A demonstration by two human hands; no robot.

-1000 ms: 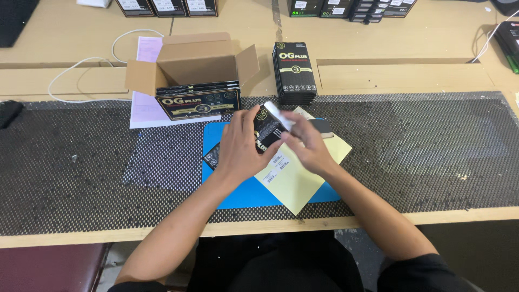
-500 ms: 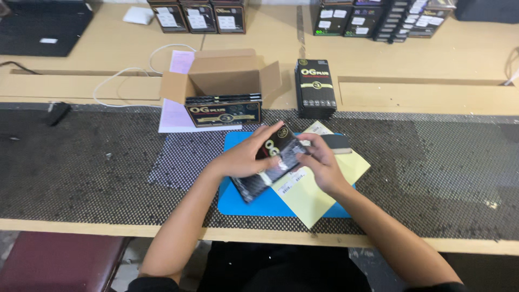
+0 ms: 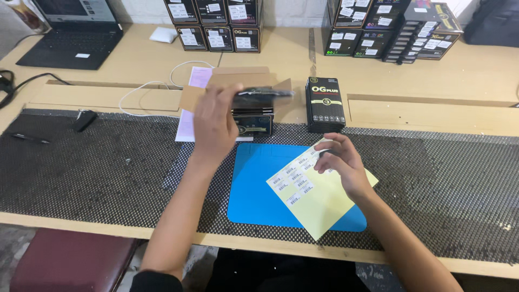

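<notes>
Watching the head view, the only one I have: left hand (image 3: 215,121) has lifted off the blue mat (image 3: 254,189) since half a second ago and is now up over the open cardboard box (image 3: 238,89) at the bench's far edge, fingers closed around a flat black packet (image 3: 264,96), motion-blurred. Earlier that packet was down on the mat with both hands on it. Right hand (image 3: 340,165) stayed low, fingertips resting on the yellow label sheet (image 3: 319,197), loosely curled, not gripping anything I can make out; a few white barcode stickers (image 3: 292,181) remain on the sheet's left part. My read: the packet got its sticker and is headed for the box, right hand lining up for the next label. Upright black retail box (image 3: 325,105) stands just right of the cardboard box, untouched. Laptop (image 3: 73,32) sits at the far left corner.
</notes>
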